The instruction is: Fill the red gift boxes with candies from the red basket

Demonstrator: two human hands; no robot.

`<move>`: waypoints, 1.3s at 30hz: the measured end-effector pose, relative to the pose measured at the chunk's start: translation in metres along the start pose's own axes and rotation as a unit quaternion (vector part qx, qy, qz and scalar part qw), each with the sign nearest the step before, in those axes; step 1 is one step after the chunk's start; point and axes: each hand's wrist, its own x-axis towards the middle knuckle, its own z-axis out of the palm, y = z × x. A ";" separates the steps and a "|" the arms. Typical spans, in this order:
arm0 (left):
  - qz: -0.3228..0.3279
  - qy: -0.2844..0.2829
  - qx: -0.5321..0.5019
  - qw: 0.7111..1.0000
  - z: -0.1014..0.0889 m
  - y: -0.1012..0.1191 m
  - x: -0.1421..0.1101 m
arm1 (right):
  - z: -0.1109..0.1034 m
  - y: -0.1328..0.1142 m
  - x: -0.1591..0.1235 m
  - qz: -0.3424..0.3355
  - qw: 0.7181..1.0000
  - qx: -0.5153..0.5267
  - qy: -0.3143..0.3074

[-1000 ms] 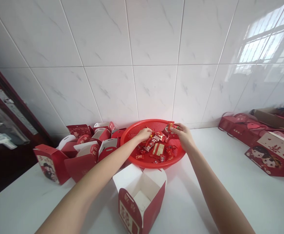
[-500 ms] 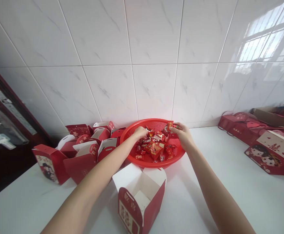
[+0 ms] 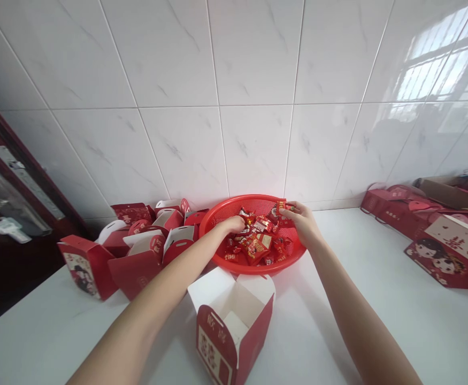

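A red plastic basket (image 3: 253,199) holds several wrapped candies (image 3: 255,247) in red and gold foil. My left hand (image 3: 234,225) reaches into its left side, fingers curled down among the candies; what they grip is hidden. At the basket's right rim, my right hand (image 3: 301,218) pinches a small red candy packet (image 3: 283,208) between thumb and fingers. In front of the basket stands an open red gift box (image 3: 253,337) with white inner walls, its flaps spread and its visible inside bare.
Several red gift boxes (image 3: 137,267), some open, crowd the table left of the basket. Flattened red boxes (image 3: 450,256) and a cardboard carton (image 3: 450,193) lie at the right. A tiled wall (image 3: 253,149) rises behind; a door with keys (image 3: 11,227) is at far left.
My left hand has shifted slightly to the right among the candies, and some candies there have moved. My right hand keeps its packet in nearly the same place.
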 end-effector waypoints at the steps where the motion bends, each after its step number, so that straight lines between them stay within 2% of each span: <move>1: -0.012 -0.022 0.023 0.999 -0.001 0.002 -0.001 | 0.000 0.000 0.000 0.000 1.000 0.000 0.000; 4: -0.033 -0.058 0.079 0.995 -0.003 0.006 -0.006 | 0.000 0.000 0.000 -0.001 1.000 -0.002 0.001; 9: -0.033 -0.065 0.123 0.990 -0.004 0.010 -0.011 | 0.001 -0.002 -0.001 0.001 1.000 -0.004 -0.003; 20: -0.048 -0.090 0.133 0.986 -0.006 0.011 -0.011 | 0.000 -0.001 -0.002 0.003 1.000 -0.004 -0.008; 25: -0.018 -0.078 0.048 0.996 -0.006 0.002 -0.006 | 0.000 0.000 -0.002 0.002 1.000 -0.001 -0.009; 29: 0.062 -0.032 -0.071 0.995 -0.007 0.004 -0.004 | 0.000 -0.001 -0.002 0.006 1.000 -0.001 -0.006; 34: 0.173 0.022 -0.255 0.951 -0.011 0.019 -0.010 | 0.000 0.000 -0.001 0.007 1.000 0.001 -0.006; 39: 0.211 0.040 -0.366 0.905 -0.018 0.025 -0.026 | 0.002 -0.005 -0.003 0.016 1.000 -0.003 -0.020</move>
